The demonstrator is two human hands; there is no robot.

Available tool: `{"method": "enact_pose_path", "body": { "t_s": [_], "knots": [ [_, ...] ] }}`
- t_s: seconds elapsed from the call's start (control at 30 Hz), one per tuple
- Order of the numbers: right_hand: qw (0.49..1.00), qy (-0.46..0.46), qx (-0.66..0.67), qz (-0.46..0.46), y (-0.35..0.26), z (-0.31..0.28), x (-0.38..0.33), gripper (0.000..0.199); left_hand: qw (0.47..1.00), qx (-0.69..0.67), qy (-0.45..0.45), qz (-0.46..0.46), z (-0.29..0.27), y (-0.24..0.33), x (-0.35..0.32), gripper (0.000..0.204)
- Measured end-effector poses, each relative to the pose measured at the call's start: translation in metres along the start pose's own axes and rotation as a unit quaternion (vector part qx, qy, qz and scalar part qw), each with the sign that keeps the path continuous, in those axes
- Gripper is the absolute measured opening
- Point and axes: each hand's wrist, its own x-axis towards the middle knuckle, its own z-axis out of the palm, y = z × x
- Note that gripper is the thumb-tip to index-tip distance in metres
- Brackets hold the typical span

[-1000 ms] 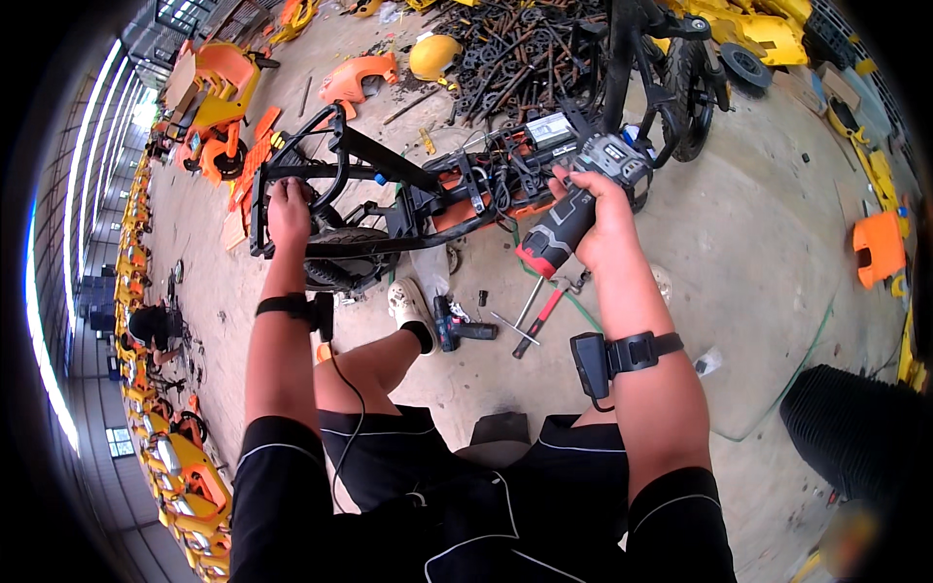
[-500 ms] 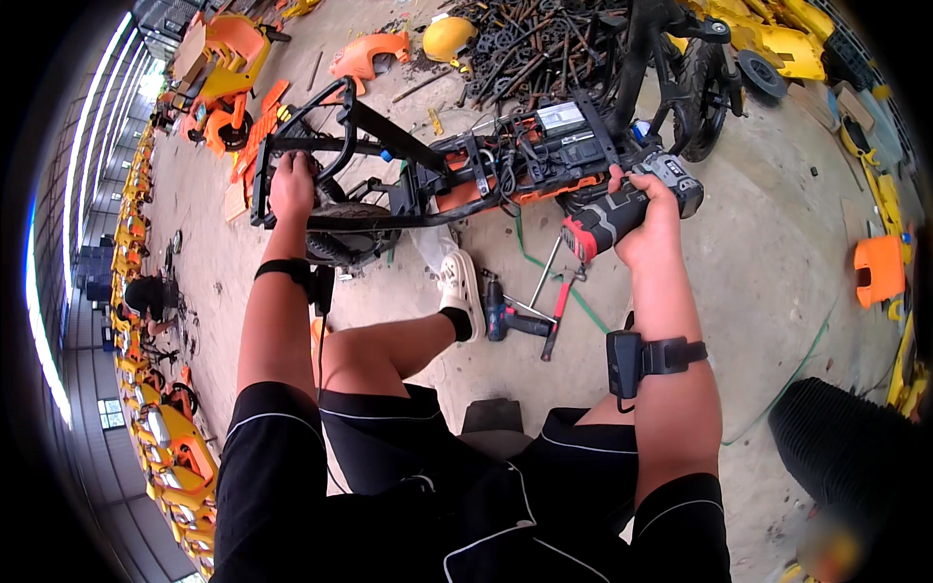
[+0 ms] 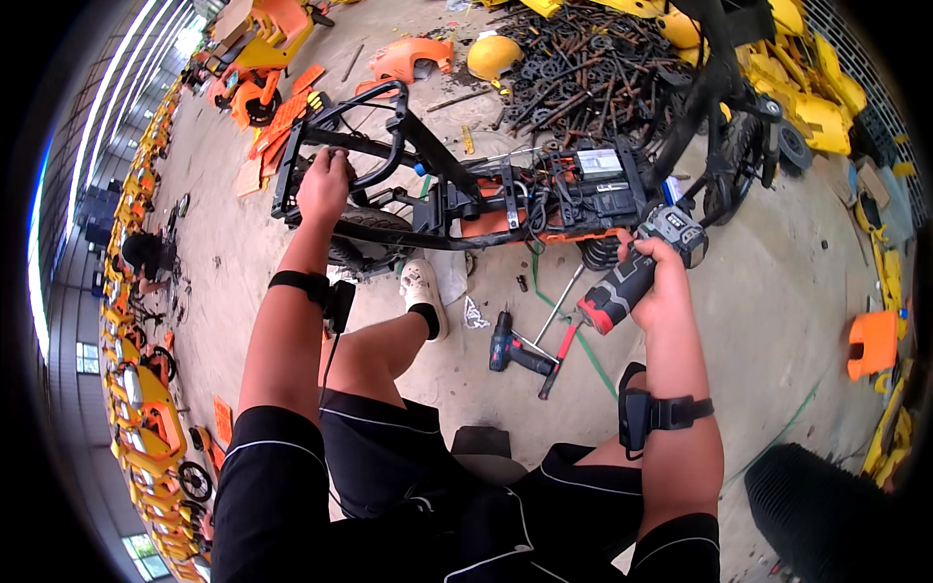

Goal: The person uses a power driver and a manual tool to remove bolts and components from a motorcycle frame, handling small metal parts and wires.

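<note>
A stripped black scooter frame [image 3: 437, 233], with wiring and a box-like unit showing in its middle, lies across the floor in front of me. My left hand [image 3: 323, 187] grips a bar at the frame's left end, its fingers curled around the metal. In my right hand [image 3: 659, 279] is a grey-and-black cordless impact wrench [image 3: 678, 233] with a red-ended battery. The wrench head points away from me by the frame's right part; I cannot tell whether its tip touches. Below lie a cordless drill [image 3: 517, 348], a red-handled hammer [image 3: 558, 361] and a metal T-bar [image 3: 559, 308].
Behind the frame is a heap of rusty metal parts [image 3: 593, 73], with a yellow helmet-like shell [image 3: 494, 57] beside it. Yellow panels [image 3: 812, 97] are piled at far right. An orange part [image 3: 872, 345] and a black ribbed object [image 3: 816, 500] stand right. A green strap [image 3: 595, 361] crosses the floor.
The whole view has shifted, so the frame appears lower and farther right. The wrench sits slightly nearer me. My foot has moved left, uncovering a white scrap. Both hands keep their grip.
</note>
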Motion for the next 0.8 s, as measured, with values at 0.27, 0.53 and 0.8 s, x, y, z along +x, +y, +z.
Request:
{"method": "enact_pose_path", "body": {
  "t_s": [0.27,0.53,0.8],
  "knots": [
    [0.971,-0.065,-0.222,-0.058,0.006,0.023,-0.029,0.039,0.843,-0.530,-0.088,-0.020,-0.051,0.059,-0.069,0.038],
    [0.926,-0.194,-0.325,-0.010,0.051,0.043,-0.047,0.053,0.636,-0.566,-0.406,-0.332,0.075,0.035,-0.186,0.030],
    [0.917,-0.226,-0.325,0.054,0.075,0.050,-0.045,0.062,0.636,-0.615,-0.415,-0.211,0.097,0.062,-0.169,0.034]
  ]
}}
